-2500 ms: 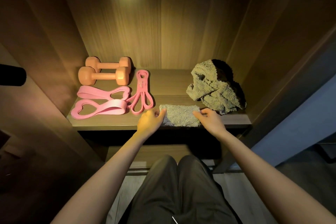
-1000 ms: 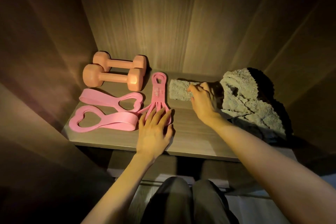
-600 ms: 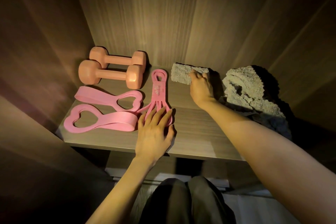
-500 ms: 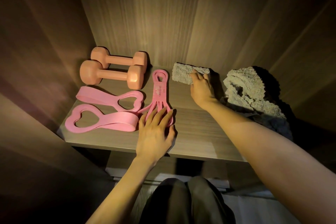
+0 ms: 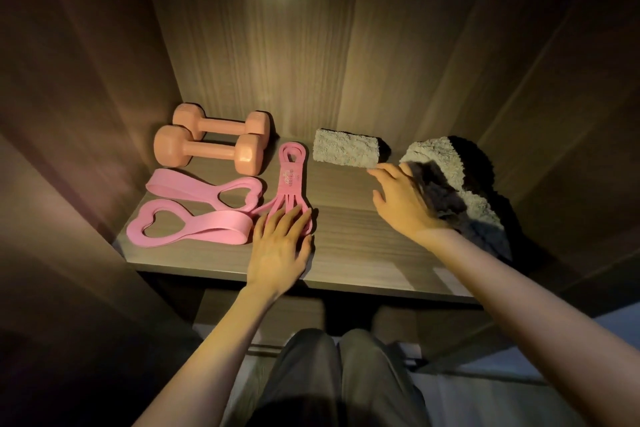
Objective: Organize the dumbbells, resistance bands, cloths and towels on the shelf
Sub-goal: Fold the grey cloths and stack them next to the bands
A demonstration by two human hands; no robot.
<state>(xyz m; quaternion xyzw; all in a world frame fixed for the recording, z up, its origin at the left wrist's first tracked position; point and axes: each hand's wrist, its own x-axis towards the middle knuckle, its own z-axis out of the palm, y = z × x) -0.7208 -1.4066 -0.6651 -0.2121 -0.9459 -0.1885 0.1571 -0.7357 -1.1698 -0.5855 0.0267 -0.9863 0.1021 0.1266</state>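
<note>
Left hand lay flat on a resistance band; right hand hovered open by the crumpled towel. Grasping its edge seemed wisest.

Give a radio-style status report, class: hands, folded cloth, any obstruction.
Left hand open, flat on the thin band bundle. Right hand open, beside the crumpled towel. Folded cloth lies free at the back of the shelf. Nothing blocks it.
</note>
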